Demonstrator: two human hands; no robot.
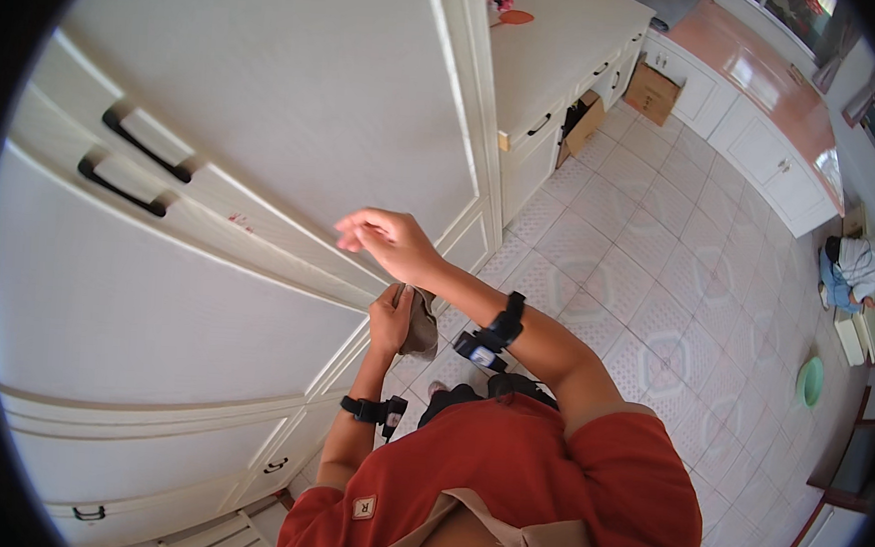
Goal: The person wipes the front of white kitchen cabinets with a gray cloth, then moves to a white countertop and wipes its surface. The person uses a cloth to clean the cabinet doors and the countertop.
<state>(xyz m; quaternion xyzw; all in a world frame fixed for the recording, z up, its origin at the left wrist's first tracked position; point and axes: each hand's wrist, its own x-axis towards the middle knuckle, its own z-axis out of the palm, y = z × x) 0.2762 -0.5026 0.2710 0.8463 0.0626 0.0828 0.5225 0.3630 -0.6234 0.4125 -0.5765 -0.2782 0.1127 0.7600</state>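
My left hand (387, 321) grips a grey-brown cloth (420, 329), which hangs down beside the fingers. Just above it in the picture, my right hand (390, 242) is loosely curled and holds nothing that I can see; its fingertips are a little blurred. Both hands are in front of a tall white cabinet with an upper door (292, 76) and a lower door (181, 295) as seen here. Two black bar handles (145, 146) sit side by side along the door edges. Small red marks (242, 222) show on the door frame near my right hand. Whether either hand touches the cabinet is unclear.
A low white cabinet (564, 41) adjoins the tall one, with an open cardboard box (583, 128) against it. Another cardboard box (652, 93) stands by the pink-topped counter (758, 75). Across the tiled floor (632, 285), a person (855, 269) crouches near a green basin (811, 381).
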